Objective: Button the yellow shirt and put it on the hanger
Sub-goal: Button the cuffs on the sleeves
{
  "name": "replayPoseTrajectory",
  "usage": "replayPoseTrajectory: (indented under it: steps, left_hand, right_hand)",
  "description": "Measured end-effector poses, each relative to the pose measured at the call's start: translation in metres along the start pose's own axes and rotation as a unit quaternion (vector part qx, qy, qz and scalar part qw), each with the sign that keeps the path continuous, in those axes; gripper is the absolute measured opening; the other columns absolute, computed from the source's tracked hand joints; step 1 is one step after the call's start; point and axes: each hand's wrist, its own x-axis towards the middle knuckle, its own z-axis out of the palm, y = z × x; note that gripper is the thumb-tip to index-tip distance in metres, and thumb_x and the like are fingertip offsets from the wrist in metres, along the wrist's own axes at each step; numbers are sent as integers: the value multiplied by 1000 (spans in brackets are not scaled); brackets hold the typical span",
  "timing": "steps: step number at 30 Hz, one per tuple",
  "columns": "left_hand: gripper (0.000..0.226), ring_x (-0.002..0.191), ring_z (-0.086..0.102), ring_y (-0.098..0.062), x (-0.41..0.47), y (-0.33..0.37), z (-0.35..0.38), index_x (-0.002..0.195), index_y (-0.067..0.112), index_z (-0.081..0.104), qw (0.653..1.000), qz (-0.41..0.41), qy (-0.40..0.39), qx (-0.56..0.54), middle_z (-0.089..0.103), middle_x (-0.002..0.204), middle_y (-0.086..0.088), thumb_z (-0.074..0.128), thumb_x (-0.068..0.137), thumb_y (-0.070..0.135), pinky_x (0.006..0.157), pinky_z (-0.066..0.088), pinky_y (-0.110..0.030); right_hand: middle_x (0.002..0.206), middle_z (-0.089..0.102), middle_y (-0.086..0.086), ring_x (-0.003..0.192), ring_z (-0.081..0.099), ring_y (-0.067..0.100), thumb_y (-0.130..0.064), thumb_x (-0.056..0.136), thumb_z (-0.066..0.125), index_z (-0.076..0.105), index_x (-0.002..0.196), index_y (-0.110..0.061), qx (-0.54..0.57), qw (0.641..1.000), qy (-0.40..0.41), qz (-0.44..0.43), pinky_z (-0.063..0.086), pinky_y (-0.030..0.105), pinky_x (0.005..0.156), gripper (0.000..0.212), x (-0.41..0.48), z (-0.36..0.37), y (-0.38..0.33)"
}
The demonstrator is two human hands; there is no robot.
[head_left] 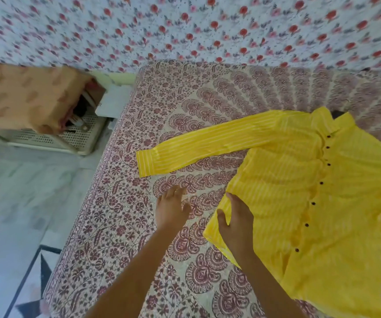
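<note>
The yellow striped shirt [322, 203] lies flat on the bed, front up, its collar toward the far right. A row of several dark buttons [321, 182] runs down its closed placket. One long sleeve [196, 148] stretches out to the left. My right hand [236, 223] rests flat on the shirt's lower left side edge, fingers apart. My left hand [172, 208] lies on the bedsheet just left of the shirt, fingers spread, holding nothing. No hanger is in view.
The bed wears a maroon patterned sheet [139, 226]; its left edge drops to a pale floor [12, 203]. A floral cloth [184, 26] hangs behind. At far left, a white perforated stand [54, 138] carries an orange cloth-covered box [24, 97].
</note>
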Motion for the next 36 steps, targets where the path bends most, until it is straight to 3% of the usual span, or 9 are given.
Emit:
replayPoseTrajectory:
  steps: [5, 8, 13, 17, 21, 28, 30, 33, 36]
  left_hand:
    - [48, 134, 36, -19, 80, -47, 12, 133, 24, 44, 998, -36, 21, 41, 40, 143, 2, 57, 87, 20, 113, 31, -41]
    - [61, 139, 27, -23, 126, -80, 26, 138, 24, 39, 995, -54, 28, 76, 33, 149, -1, 58, 82, 7, 116, 20, -44]
    - [82, 140, 21, -28, 172, -133, 57, 142, 26, 30, 988, -71, 27, 136, 25, 153, -4, 55, 74, -13, 114, 24, -49]
    - [64, 133, 36, -32, 195, -153, 75, 140, 21, 35, 987, -78, 70, 119, 42, 144, -8, 55, 83, 0, 109, 28, -50]
    - [42, 101, 59, -38, 206, -150, 72, 126, 14, 55, 983, -99, 128, 90, 63, 117, -18, 48, 87, 0, 77, 46, -42]
    - [13, 68, 52, -26, 208, -130, 48, 87, 8, 67, 978, -167, 41, -116, 58, 71, -9, 57, 79, 10, 54, 34, -26]
    - [10, 62, 50, -19, 192, -112, 34, 71, 11, 60, 946, -166, -41, -274, 53, 64, -3, 57, 79, 7, 60, 38, -25]
    - [11, 64, 55, -13, 162, -87, 18, 72, 16, 56, 868, -149, -135, -454, 60, 64, 4, 57, 77, 7, 66, 45, -24]
    - [15, 67, 58, -14, 139, -72, 20, 84, 13, 57, 767, -127, -208, -593, 63, 73, 3, 51, 70, 9, 60, 49, -23]
  right_hand:
    - [122, 60, 14, 115, 55, 33, -35, 86, 40, 50, 126, -4, 18, 1000, -21, -9, 47, 49, 94, 51, 45, 53, 11]
    - [120, 60, 14, 113, 56, 34, -33, 85, 40, 51, 125, -3, 26, 999, -22, -17, 47, 48, 93, 50, 66, 86, 20]
    - [122, 59, 13, 116, 55, 31, -29, 85, 41, 50, 126, -5, 23, 998, -48, -18, 46, 49, 95, 48, 80, 133, 37]
    - [123, 59, 12, 118, 53, 30, -23, 84, 47, 49, 128, -6, 16, 998, -60, -6, 43, 48, 99, 47, 85, 157, 55]
    - [125, 58, 12, 119, 52, 30, -26, 84, 44, 49, 129, -6, 15, 995, -94, 11, 42, 46, 100, 49, 85, 169, 65]
    - [128, 56, 11, 121, 50, 27, -24, 85, 48, 48, 129, -5, 44, 992, -116, 19, 38, 40, 103, 48, 84, 170, 59]
    - [131, 54, 10, 124, 48, 25, -28, 85, 46, 46, 131, -6, 91, 986, -125, 55, 38, 41, 105, 51, 82, 171, 54]
    - [127, 56, 7, 114, 54, 15, -35, 88, 46, 45, 130, -10, 221, 955, -133, 146, 43, 29, 98, 49, 82, 169, 39]
    - [115, 55, 0, 101, 59, 13, -34, 97, 40, 42, 130, -19, 399, 853, -152, 300, 48, 18, 77, 36, 85, 160, 21]
